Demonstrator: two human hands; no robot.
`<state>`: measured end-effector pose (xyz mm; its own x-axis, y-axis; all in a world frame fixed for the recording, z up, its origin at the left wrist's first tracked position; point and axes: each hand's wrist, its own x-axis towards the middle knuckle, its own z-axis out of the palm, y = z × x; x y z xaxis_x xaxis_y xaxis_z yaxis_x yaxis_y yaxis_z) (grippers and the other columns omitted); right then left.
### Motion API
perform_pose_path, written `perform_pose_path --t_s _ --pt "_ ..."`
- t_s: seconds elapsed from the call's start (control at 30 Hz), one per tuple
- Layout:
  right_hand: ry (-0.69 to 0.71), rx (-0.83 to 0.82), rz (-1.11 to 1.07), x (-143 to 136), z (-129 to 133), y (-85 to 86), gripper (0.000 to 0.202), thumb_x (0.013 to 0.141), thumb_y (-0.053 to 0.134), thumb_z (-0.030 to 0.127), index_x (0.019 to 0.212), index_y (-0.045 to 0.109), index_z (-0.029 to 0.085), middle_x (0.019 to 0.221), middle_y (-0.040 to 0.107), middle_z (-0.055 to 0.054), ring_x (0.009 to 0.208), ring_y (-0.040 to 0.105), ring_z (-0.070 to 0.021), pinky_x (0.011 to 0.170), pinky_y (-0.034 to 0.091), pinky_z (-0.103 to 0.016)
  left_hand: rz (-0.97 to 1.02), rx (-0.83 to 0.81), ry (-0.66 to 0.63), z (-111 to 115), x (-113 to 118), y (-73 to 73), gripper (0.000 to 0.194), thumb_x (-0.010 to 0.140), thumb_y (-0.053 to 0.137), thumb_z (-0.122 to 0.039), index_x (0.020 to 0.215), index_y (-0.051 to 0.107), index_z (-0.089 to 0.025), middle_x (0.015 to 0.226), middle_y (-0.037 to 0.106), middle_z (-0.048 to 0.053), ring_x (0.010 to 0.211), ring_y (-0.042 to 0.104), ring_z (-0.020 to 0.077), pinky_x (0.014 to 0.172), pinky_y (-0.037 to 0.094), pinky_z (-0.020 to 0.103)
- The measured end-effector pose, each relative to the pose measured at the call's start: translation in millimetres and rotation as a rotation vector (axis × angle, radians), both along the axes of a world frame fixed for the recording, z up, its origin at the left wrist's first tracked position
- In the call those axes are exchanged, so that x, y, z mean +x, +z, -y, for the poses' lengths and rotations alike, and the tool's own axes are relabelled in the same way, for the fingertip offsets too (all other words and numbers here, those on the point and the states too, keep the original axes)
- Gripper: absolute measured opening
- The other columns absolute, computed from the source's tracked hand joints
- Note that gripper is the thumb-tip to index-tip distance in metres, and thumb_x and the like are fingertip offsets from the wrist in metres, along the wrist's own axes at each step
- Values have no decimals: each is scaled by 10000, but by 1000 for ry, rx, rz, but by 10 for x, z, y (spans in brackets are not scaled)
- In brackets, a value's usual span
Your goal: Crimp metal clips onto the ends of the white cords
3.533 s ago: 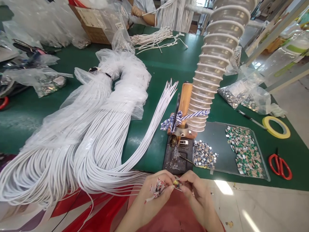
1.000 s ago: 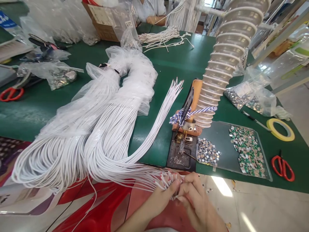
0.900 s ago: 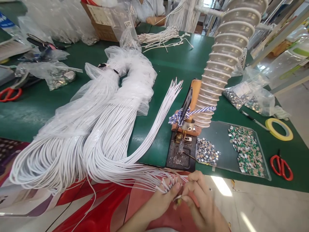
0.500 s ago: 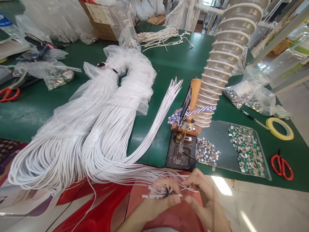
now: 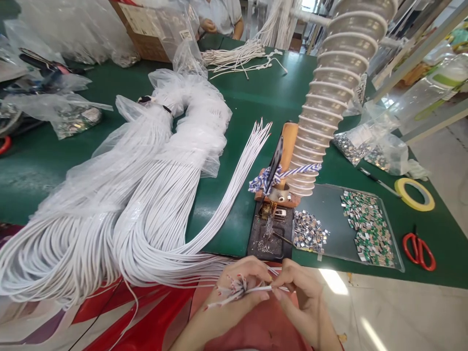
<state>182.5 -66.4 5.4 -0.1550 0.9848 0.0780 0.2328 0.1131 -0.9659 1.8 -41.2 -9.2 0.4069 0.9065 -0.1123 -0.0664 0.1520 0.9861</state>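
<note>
My left hand (image 5: 234,297) is closed round the ends of several thin white cables (image 5: 237,285), whose red-tipped ends fan out over it. Beside it, my right hand (image 5: 302,292) pinches one white cable (image 5: 266,288) between thumb and fingertips, close to my left thumb. From my hands the cables run left along the table edge into a large looped bundle (image 5: 157,209), partly wrapped in clear plastic. Another sheaf of cable ends (image 5: 244,170) curves up onto the green table. What my fingertips cover is hidden.
A soldering stand (image 5: 272,234) sits ahead, below a ribbed extraction hose (image 5: 325,97). Right of it lies a tray (image 5: 334,195) with small metal connectors and green boards. Red scissors (image 5: 419,251), yellow tape (image 5: 415,194) and a pen (image 5: 380,181) lie farther right. Another person (image 5: 219,19) sits opposite.
My right fingertips have closed in on a single cable, which now lies straighter across my left thumb. My left hand has turned slightly. The whole view has shifted a little.
</note>
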Motion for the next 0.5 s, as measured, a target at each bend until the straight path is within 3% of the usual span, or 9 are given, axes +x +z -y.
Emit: perform_pose_path --t_s 0.1,0.2,0.37,0.5 --pt "3 -10 -36 -19 -19 -16 178 810 574 56 730 587 215 669 488 34 602 441 -128 551 309 -239 -78 216 -44 -14 -24 -18 75 875 710 -257 852 763 -208 944 697 48 790 650 162 697 485 243" --pt "-19 -50 -73 -9 -17 -21 171 836 573 92 722 572 219 672 478 32 627 438 -138 574 308 -249 -104 332 -45 -32 -26 -12 80 878 696 -172 849 764 -203 896 710 37 738 670 133 664 488 205" --pt "-52 -114 -230 32 3 -30 140 936 591 353 861 629 241 733 481 16 676 450 -162 597 349 -260 -98 246 12 -46 -33 -32 90 888 699 -215 817 752 -198 797 725 15 705 681 129 667 496 194" --pt "-12 -138 -83 -7 -28 -14 187 925 643 337 784 641 214 700 498 19 641 447 -142 581 323 -255 -123 252 -40 -80 -54 -46 124 916 672 -247 827 734 -188 752 752 13 676 695 136 661 499 198"
